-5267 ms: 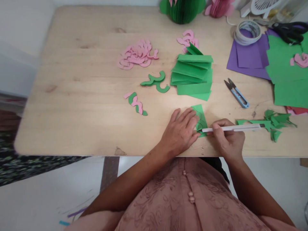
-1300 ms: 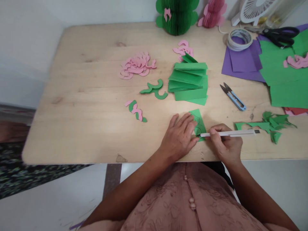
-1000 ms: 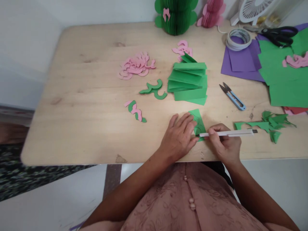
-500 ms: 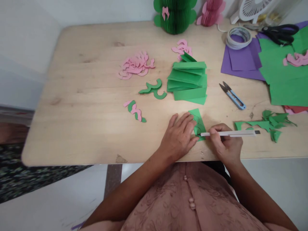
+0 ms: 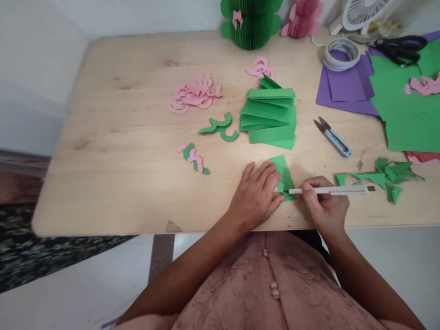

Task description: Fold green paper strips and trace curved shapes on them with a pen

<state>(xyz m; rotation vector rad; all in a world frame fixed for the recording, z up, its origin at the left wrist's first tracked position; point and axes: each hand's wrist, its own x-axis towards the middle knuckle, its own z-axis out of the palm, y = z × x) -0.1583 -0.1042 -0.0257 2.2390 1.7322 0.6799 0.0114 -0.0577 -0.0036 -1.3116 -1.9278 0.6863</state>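
My right hand [image 5: 326, 206] is closed round a white pen [image 5: 338, 189], its tip touching a small green paper strip [image 5: 283, 166] near the table's front edge. Curved dark lines are drawn on that strip. Flat on its left side lies my left hand [image 5: 257, 195], fingers stretched out and pressing the paper down; part of the strip is hidden under them. Just beyond is a stack of folded green paper strips [image 5: 268, 114]. Green curly cutouts [image 5: 220, 126] and a pink-and-green twisted piece [image 5: 194, 159] lie to the left of the stack.
Pink cutouts [image 5: 195, 94] are heaped farther back. On the right lie blue thread snips [image 5: 332, 137], green paper scraps [image 5: 387, 176], tape rolls [image 5: 341, 64], black-handled scissors [image 5: 400, 48] and green sheets [image 5: 405, 110]. A green honeycomb paper figure [image 5: 252, 27] stands against the wall.
The pen tip has shifted slightly to the right on the green strip, and my right hand has moved with it. My left hand stays in place.
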